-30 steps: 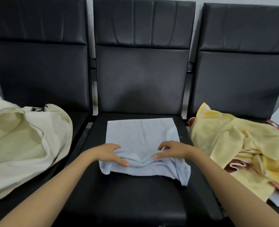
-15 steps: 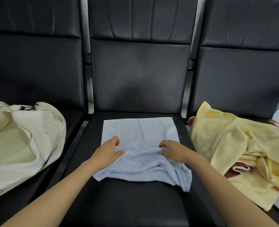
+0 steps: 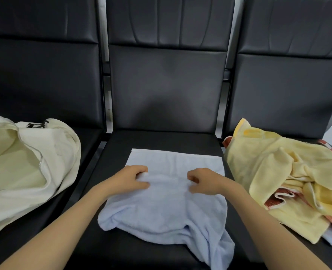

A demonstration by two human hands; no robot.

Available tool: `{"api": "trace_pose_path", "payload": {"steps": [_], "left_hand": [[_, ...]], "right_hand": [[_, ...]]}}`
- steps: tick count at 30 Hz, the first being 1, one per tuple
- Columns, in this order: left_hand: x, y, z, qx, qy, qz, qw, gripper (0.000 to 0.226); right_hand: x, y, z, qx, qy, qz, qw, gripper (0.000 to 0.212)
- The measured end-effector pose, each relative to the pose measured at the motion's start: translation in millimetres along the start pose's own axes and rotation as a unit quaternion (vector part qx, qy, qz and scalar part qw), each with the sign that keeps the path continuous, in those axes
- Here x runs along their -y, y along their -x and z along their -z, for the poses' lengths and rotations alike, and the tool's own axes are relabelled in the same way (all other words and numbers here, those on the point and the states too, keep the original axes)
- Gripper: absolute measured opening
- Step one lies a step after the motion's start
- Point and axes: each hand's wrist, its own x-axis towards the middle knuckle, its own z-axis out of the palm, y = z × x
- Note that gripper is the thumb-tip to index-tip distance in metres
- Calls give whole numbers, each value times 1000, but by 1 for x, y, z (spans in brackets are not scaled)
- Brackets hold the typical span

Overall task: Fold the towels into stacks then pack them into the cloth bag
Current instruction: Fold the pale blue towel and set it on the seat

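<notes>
The blue towel lies on the middle seat. The left hand and right hand each pinch its bunched ridge, spaced apart to carry the fold evenly (my guess). The cloth bag gapes alongside, ready for packing.

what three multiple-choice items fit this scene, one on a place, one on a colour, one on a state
1. Where is the bag? A left seat; B right seat; C floor.
2. What colour is the towel on the middle seat? A yellow; B light blue; C red.
3. What do the left hand and right hand do? A pinch the towel; B lie flat and open; C hold the bag.
Answers: 1 A, the bag slumps on the left seat. 2 B, pale blue cloth lies spread there. 3 A, curled fingers of both hands bunch its fabric.
</notes>
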Motion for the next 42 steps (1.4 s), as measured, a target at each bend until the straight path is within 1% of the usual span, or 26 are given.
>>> {"api": "trace_pose_path", "payload": {"steps": [1,3,5,7,8,10,11,12,13,15,16,17,18,20,21,22,24,26,29,31,33,35,36,38,40,42], "left_hand": [[-3,0,2,-14,22,-4,1000,38],[-9,1,8,-27,82,1,996,39],[-12,2,12,-43,141,2,989,29],[-16,4,15,-77,182,-10,980,16],[-18,5,16,-95,196,-21,976,12],[-22,6,19,-106,223,-47,968,12],[-24,5,20,-98,234,-57,966,14],[-26,5,21,-90,231,-60,967,16],[-25,4,22,-87,209,-56,972,16],[-19,0,23,-83,92,-40,991,17],[-14,-3,22,-76,15,-33,996,17],[-9,-5,21,-70,-49,-24,996,16],[-4,-7,19,-71,-92,-13,993,13],[7,-12,13,-92,-123,19,988,12],[14,-14,10,-100,-123,33,987,18],[20,-16,6,-96,-124,42,987,23],[28,-17,-4,-67,-132,47,988,26],[31,-17,-8,-59,-129,52,988,25],[26,-18,-3,-57,-138,97,984,27],[23,-17,6,-29,-162,150,975,28],[21,-14,14,21,-209,192,959,26],[18,-10,19,58,-233,209,948,23],[18,-9,20,60,-233,208,948,23],[17,-7,24,22,-192,199,961,25],[18,-6,32,-48,-61,192,978,28],[18,-4,41,-104,90,184,973,26]], "right_hand": [[3,-1,0,-46,-10,20,999,24],[8,0,3,-131,-84,47,987,26],[10,2,10,-164,-174,52,970,27],[10,6,15,-151,-236,60,958,22],[12,9,17,-124,-274,58,952,20],[11,9,19,-62,-331,27,941,35],[8,8,20,-49,-323,7,945,40],[4,6,21,-50,-285,-4,957,39],[0,5,22,-53,-228,-3,972,34],[-8,3,24,-36,-140,14,989,18],[-11,4,25,-29,-122,16,992,17],[-14,4,24,-38,-107,6,994,17],[-17,3,24,-70,-82,-12,994,16],[-22,1,20,-153,-15,-59,986,11],[-25,-1,17,-172,28,-85,981,11],[-29,-3,12,-167,75,-109,977,17],[-36,-8,2,-100,136,-148,975,35],[-39,-12,-8,-60,123,-156,978,39],[-37,-15,-15,-80,104,-133,982,34],[-31,-16,-16,-64,107,-106,986,31],[-24,-15,-15,-25,99,-79,992,34],[-17,-11,-11,6,72,-64,995,40],[-16,-9,-7,7,45,-64,997,38],[-18,-8,2,-24,-24,-65,997,23],[-26,-6,12,-69,-69,-71,993,22],[-38,-4,21,-94,-107,-79,987,21]]}}
